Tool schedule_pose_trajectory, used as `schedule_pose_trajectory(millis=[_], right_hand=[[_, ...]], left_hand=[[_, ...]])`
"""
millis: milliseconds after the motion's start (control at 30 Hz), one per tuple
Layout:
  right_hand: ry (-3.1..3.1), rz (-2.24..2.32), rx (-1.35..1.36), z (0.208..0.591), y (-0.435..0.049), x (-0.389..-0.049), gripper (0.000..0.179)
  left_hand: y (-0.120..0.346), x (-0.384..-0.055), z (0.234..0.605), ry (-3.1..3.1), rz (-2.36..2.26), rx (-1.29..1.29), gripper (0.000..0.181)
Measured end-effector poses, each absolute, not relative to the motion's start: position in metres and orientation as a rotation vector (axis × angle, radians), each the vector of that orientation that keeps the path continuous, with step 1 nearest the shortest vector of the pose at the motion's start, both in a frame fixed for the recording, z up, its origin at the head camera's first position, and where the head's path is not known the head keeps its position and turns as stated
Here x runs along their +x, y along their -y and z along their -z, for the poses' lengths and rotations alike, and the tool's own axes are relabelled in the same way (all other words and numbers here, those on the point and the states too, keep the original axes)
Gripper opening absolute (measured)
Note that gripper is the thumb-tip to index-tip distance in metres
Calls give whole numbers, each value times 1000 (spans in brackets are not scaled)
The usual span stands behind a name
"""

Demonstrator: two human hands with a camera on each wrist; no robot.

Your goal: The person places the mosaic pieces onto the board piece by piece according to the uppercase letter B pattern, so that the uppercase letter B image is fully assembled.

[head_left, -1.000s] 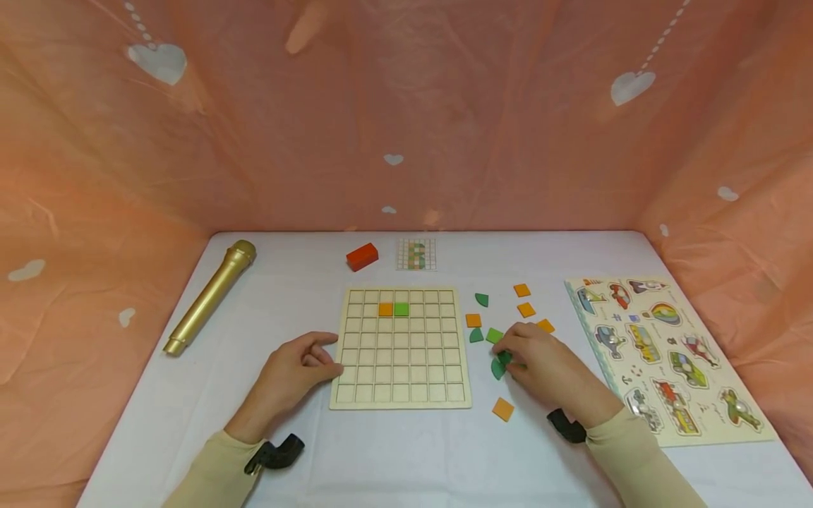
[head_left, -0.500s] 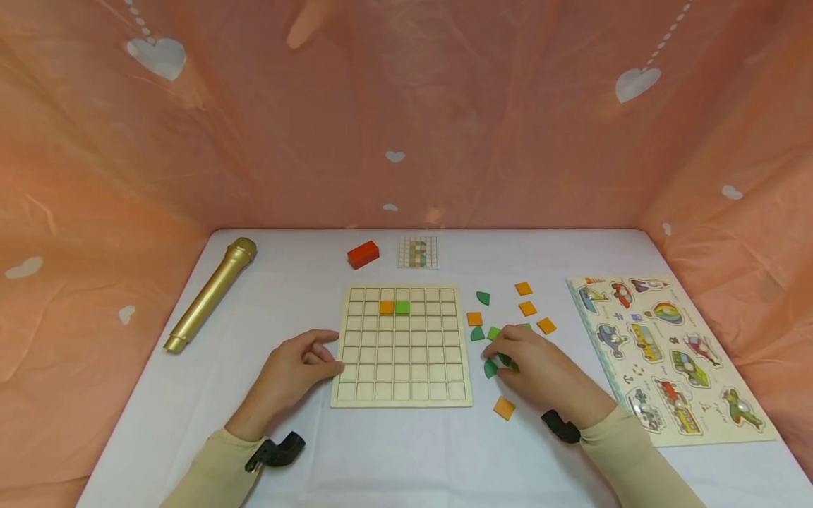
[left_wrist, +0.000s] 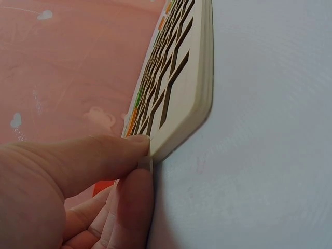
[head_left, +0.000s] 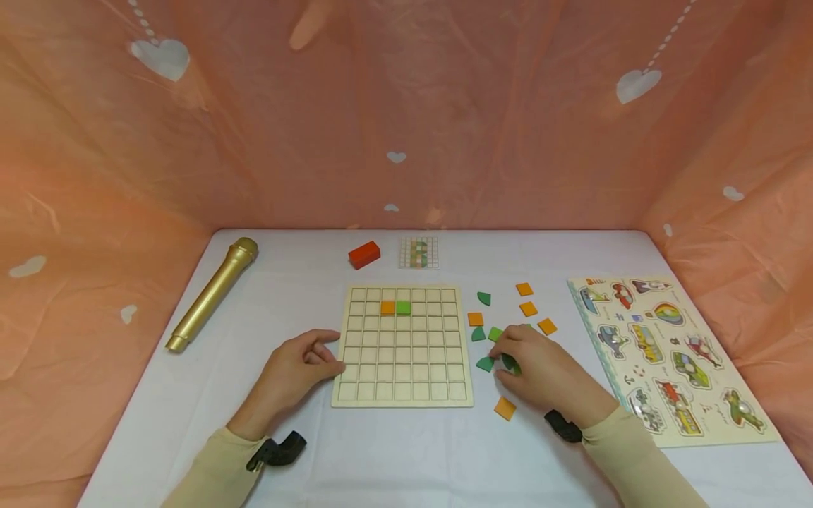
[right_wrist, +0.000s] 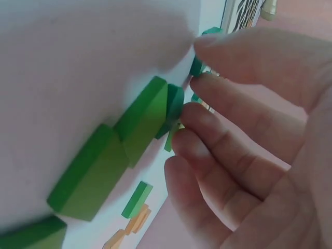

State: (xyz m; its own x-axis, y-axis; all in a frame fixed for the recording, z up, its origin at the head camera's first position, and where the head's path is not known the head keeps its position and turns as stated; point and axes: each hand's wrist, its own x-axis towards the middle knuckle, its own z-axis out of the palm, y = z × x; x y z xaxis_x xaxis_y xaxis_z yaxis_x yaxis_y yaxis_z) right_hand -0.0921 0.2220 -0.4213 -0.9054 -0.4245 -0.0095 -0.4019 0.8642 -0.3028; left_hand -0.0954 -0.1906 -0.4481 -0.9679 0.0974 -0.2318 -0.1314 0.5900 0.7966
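At the left edge of a wooden grid board (head_left: 402,367), my left hand (head_left: 295,367) pinches the rim between thumb (left_wrist: 104,155) and index finger. An orange square tile (head_left: 387,307) and a light green square tile (head_left: 403,307) sit side by side in its cells. My right hand (head_left: 540,363) hovers low over loose tiles right of the board, thumb and index finger apart. Just beyond these fingertips lies a dark green quarter-circle tile (head_left: 485,364); whether they touch it, I cannot tell. Another dark green tile (right_wrist: 171,109) and several light green tiles (right_wrist: 88,176) lie by the other fingers.
Several orange squares (head_left: 528,309) lie scattered on the right. A pattern card (head_left: 418,252) and a red block (head_left: 364,255) are behind the board. A gold microphone (head_left: 212,296) lies at left, a vehicle puzzle board (head_left: 660,346) at right.
The dark green quarter-circle tile near my right fingertips has shifted left, away from the other green tiles. My right hand moved slightly left, then back a little. My left hand stays on the board's edge.
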Motion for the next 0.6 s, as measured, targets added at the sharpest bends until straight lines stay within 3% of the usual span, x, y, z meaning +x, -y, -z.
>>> schedule_pose_trajectory(millis=[333, 600], right_hand=[[-2921, 484, -690, 423, -212, -98, 23], [-2936, 495, -684, 422, -204, -103, 17]], left_hand=[[190, -94, 449, -2570, -1318, -33, 55], [190, -94, 447, -2571, -1318, -46, 55]])
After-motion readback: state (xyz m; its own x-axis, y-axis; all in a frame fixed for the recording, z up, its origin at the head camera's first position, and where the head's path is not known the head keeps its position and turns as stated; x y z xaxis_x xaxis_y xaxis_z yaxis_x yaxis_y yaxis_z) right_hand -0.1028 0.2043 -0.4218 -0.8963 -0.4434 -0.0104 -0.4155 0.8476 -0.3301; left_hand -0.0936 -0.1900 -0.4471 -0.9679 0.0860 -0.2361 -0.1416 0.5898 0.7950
